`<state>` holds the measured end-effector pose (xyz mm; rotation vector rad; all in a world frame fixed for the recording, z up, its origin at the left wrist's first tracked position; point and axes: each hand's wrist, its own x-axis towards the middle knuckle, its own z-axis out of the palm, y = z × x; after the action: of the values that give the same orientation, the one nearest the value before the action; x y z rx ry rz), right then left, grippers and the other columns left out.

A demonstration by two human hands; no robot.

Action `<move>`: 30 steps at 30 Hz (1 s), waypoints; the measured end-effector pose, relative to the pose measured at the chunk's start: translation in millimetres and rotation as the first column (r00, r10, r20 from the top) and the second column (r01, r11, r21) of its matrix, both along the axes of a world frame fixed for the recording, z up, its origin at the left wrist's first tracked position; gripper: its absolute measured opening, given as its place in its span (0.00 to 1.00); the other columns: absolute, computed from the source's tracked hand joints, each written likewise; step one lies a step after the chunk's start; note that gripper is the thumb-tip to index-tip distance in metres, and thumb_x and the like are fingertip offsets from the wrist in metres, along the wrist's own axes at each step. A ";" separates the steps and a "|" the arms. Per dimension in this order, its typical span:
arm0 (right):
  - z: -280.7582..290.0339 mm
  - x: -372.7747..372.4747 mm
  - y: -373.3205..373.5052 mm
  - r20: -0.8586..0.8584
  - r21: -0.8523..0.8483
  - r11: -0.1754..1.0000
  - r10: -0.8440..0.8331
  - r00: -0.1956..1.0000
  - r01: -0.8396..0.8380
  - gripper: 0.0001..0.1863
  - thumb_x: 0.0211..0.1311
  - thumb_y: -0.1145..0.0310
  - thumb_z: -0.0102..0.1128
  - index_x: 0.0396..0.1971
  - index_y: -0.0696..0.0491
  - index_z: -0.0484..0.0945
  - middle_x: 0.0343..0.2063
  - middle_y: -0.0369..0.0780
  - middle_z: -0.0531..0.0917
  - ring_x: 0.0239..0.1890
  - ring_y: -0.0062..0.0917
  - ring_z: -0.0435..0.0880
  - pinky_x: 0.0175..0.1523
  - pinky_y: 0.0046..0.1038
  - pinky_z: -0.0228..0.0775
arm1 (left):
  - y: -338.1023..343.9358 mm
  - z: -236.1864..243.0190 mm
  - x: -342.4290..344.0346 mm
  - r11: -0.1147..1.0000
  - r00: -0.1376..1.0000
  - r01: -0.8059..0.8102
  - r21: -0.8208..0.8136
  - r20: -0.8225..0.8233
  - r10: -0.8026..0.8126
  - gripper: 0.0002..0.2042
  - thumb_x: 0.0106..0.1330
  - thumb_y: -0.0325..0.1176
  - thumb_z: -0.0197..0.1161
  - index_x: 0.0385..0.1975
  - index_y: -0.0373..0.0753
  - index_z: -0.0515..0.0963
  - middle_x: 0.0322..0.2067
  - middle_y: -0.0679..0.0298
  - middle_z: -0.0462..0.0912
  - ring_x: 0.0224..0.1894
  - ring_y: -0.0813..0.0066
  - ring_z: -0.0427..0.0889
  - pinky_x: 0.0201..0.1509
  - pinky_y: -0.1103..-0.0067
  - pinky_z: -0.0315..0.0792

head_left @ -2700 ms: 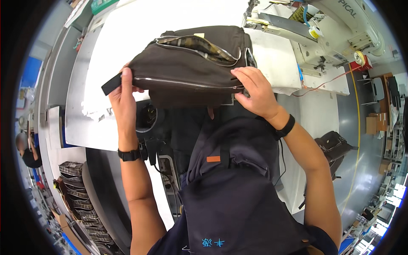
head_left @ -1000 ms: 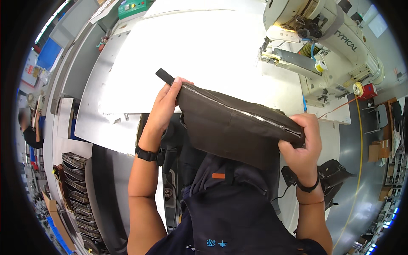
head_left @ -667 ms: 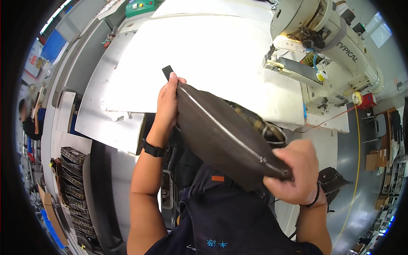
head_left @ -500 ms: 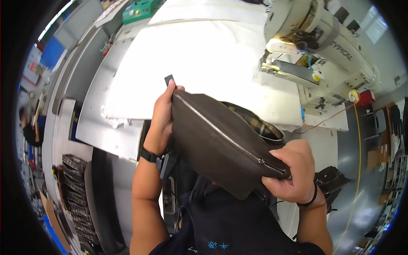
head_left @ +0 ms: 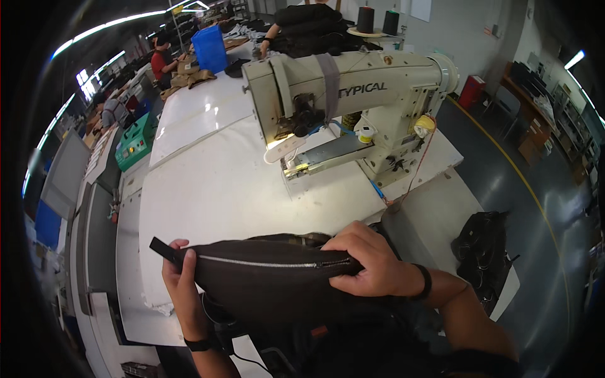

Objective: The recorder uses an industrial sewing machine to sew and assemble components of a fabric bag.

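Note:
A dark brown waist bag [head_left: 265, 286] with a long silver zipper [head_left: 265, 263] stretches between my hands in front of my body. At its left end, my left hand [head_left: 181, 277] is closed on the bag, thumb over the near side. A short black strap end [head_left: 163, 248] sticks out beyond that hand. My right hand [head_left: 368, 261] pinches the bag's right end, where the zipper ends. A bit of checked lining shows along the bag's far edge. The zipper looks closed, and the lower part of the bag fades into the dark clothing behind it.
A beige sewing machine [head_left: 353, 94] stands on the white table [head_left: 208, 183] beyond the bag, its narrow arm [head_left: 331, 156] pointing left. A green machine [head_left: 134, 143] is at the left. Dark bags [head_left: 482, 252] lie at the right. Other people work farther back.
My view has tilted up, bringing more of the room and the whole sewing machine into sight. The bag has turned so its zipper runs nearly level. Both hands keep hold of its ends.

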<state>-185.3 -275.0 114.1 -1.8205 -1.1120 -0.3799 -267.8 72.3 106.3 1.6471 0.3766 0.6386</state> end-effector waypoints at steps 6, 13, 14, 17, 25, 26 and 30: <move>-14.1 4.9 12.8 -0.094 0.033 0.994 -0.103 0.990 0.107 0.19 0.46 0.80 0.68 0.42 0.58 0.78 0.35 0.42 0.78 0.37 0.32 0.80 0.44 0.29 0.73 | 27.3 -2.9 30.2 0.996 1.000 0.021 0.092 -0.011 -0.020 0.19 0.81 0.45 0.54 0.41 0.36 0.84 0.29 0.75 0.77 0.33 0.88 0.70 0.39 0.85 0.65; -17.3 8.9 9.9 -0.144 0.057 0.988 -0.133 0.981 0.142 0.19 0.46 0.81 0.66 0.42 0.60 0.77 0.37 0.42 0.78 0.38 0.30 0.78 0.47 0.27 0.72 | 32.2 0.8 42.1 0.995 0.999 0.033 0.095 0.032 -0.036 0.23 0.82 0.50 0.49 0.39 0.38 0.84 0.29 0.74 0.79 0.31 0.89 0.72 0.34 0.88 0.62; -16.9 8.8 9.0 -0.117 0.028 0.988 -0.145 0.982 0.149 0.19 0.46 0.80 0.67 0.43 0.60 0.78 0.37 0.43 0.78 0.39 0.31 0.79 0.47 0.29 0.73 | 30.6 4.0 41.3 0.984 0.995 -0.038 0.173 0.095 0.022 0.23 0.83 0.51 0.48 0.39 0.39 0.84 0.29 0.73 0.80 0.32 0.88 0.73 0.34 0.87 0.62; -17.9 12.0 15.6 0.070 0.056 0.991 -0.124 0.990 0.120 0.20 0.47 0.79 0.68 0.44 0.60 0.78 0.38 0.43 0.79 0.39 0.31 0.80 0.47 0.29 0.73 | 34.2 18.6 46.0 0.919 0.900 -0.282 0.276 0.408 0.154 0.24 0.84 0.50 0.46 0.39 0.36 0.82 0.35 0.67 0.82 0.39 0.82 0.77 0.47 0.84 0.69; -27.6 21.2 41.0 -0.203 0.131 0.990 -0.015 0.979 0.042 0.20 0.48 0.77 0.69 0.45 0.58 0.79 0.37 0.40 0.80 0.38 0.28 0.79 0.44 0.27 0.72 | 53.8 22.0 38.3 0.907 0.955 -0.228 0.354 0.264 0.136 0.22 0.84 0.46 0.47 0.35 0.35 0.80 0.29 0.74 0.74 0.33 0.88 0.66 0.39 0.85 0.58; -29.3 20.8 39.9 -0.233 0.130 0.991 0.015 0.972 0.016 0.20 0.48 0.77 0.69 0.45 0.58 0.79 0.37 0.40 0.79 0.37 0.28 0.78 0.43 0.27 0.72 | 53.7 20.3 35.3 0.916 0.961 -0.225 0.333 0.230 0.153 0.22 0.84 0.46 0.48 0.35 0.35 0.80 0.29 0.74 0.74 0.33 0.88 0.66 0.38 0.85 0.58; -35.8 20.4 38.5 -0.459 0.095 0.992 0.121 0.880 -0.087 0.20 0.52 0.76 0.67 0.48 0.58 0.78 0.40 0.40 0.82 0.42 0.24 0.80 0.46 0.26 0.73 | 57.5 20.2 29.5 0.871 0.969 -0.245 0.427 0.126 0.211 0.22 0.83 0.47 0.49 0.33 0.36 0.80 0.28 0.74 0.74 0.32 0.87 0.67 0.37 0.84 0.60</move>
<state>-164.9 -236.6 78.3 -1.6601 -0.8401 0.0844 -238.3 129.8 126.5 2.0182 0.3941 1.0204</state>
